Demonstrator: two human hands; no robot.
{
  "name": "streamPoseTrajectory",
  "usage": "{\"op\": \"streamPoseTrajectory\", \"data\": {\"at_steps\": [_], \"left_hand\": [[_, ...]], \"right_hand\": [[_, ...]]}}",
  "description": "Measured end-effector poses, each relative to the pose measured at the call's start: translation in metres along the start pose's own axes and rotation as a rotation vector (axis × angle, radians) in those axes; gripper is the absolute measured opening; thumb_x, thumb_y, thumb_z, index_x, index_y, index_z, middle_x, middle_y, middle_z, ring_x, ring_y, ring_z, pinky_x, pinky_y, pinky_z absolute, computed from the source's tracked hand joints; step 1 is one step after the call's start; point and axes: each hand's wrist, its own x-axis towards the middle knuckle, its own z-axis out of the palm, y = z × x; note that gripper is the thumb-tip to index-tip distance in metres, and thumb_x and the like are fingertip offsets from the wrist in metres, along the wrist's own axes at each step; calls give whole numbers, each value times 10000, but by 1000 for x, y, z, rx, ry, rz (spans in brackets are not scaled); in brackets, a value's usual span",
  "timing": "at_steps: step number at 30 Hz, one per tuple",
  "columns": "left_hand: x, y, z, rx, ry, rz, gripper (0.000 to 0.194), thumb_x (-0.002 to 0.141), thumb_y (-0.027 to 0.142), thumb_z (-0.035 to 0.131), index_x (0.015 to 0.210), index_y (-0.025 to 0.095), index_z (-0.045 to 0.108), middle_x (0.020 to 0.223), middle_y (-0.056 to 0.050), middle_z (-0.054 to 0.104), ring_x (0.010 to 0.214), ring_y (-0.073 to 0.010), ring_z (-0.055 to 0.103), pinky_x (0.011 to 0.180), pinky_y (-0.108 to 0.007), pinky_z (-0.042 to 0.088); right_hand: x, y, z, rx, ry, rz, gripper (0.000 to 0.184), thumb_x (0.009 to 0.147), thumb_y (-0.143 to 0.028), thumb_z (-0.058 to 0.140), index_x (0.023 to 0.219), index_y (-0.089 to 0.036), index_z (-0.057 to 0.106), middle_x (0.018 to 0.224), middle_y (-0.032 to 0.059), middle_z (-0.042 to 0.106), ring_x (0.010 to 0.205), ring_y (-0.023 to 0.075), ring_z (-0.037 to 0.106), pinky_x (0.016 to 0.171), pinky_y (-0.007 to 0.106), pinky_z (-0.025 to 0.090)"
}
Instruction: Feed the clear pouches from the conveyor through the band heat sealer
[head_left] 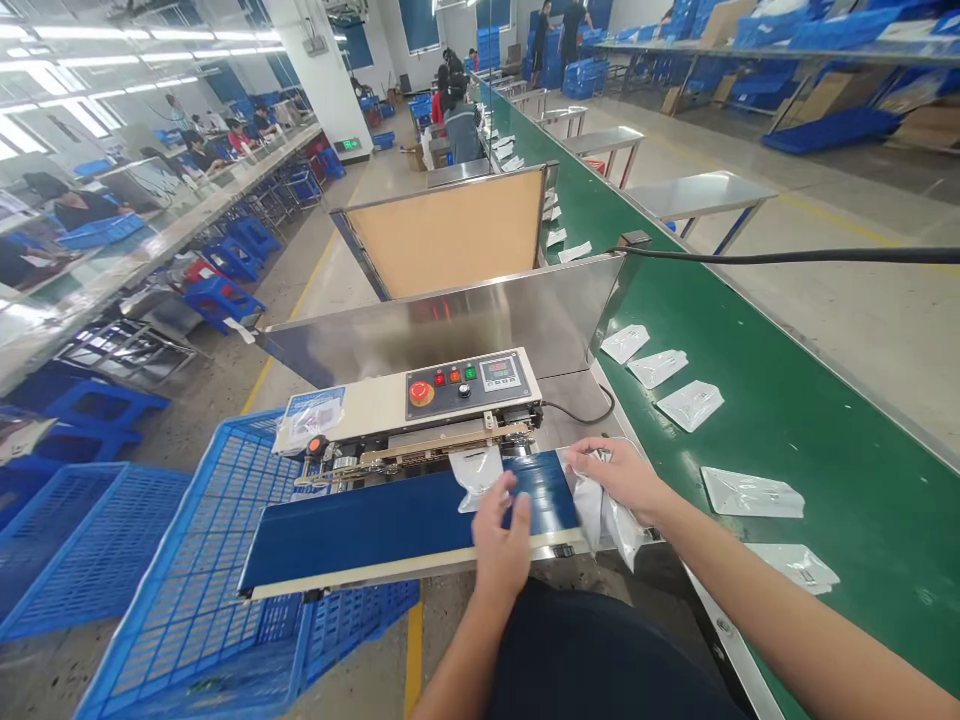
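Dark cloth nr R hand gripping shiny, crinkled wht pouches.

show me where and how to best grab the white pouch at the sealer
I'd pinch the white pouch by its lower end, coming from the person's side, low over the blue belt. Its upper edge meets the sealer, while the lower end lies exposed on the belt, close to the left hand.
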Motion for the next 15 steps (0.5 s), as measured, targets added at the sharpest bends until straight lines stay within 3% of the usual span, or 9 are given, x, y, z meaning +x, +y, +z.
{"op": "streamPoseTrajectory", "data": {"at_steps": [2,4,6,8,10,12,15], "left_hand": [[-7,10,26,-197,-278,-130,638,874,672,763,1284,183,777,1149,-150,790,1016,-278,735,910,-395,590],[-5,18,46,-272,-420,-243,657,836,719,776,1133,136,824,922,-109,789,777,-201,687,734,-306,556],[2,23,55,-261,-434,-323,647,810,730,793,983,108,839,768,-71,746,642,-144,586,628,-254,474],[9,26,55,-252,-387,-365,655,805,741,787,959,106,839,734,-58,729,619,-134,555,601,-244,441],[13,26,52,-219,-336,-327,645,826,739,764,1007,124,837,780,-64,742,662,-156,587,632,-262,471],[14,25,50,-116,-305,-183,579,833,691,783,1053,158,835,892,-80,762,777,-196,642,729,-300,523],[13,23,50,25,-357,34,512,803,592,855,1138,205,829,1082,-104,767,996,-258,679,906,-359,543]], "right_hand": [[-7,-7,7,142,-108,21,546,766,-682,835,940,-165,804,868,113,799,755,230,707,704,324,563],[-7,-9,10,187,-78,23,586,747,-688,858,994,-158,813,906,125,805,796,246,725,719,332,580],[-4,-5,5,194,56,17,630,733,-694,866,1061,-158,821,926,125,805,799,249,728,701,332,585],[-3,4,-5,197,204,31,681,744,-707,848,1143,-156,813,918,122,800,760,244,721,663,335,581],[-8,11,-12,141,256,15,658,764,-694,833,1137,-151,819,866,108,789,730,242,713,652,337,577],[-17,14,-14,30,178,-54,550,789,-655,821,1037,-165,840,808,83,773,740,244,710,684,337,579],[-31,9,-9,-55,25,-187,440,876,-622,741,902,-193,839,843,60,784,820,245,713,781,331,575]]}}
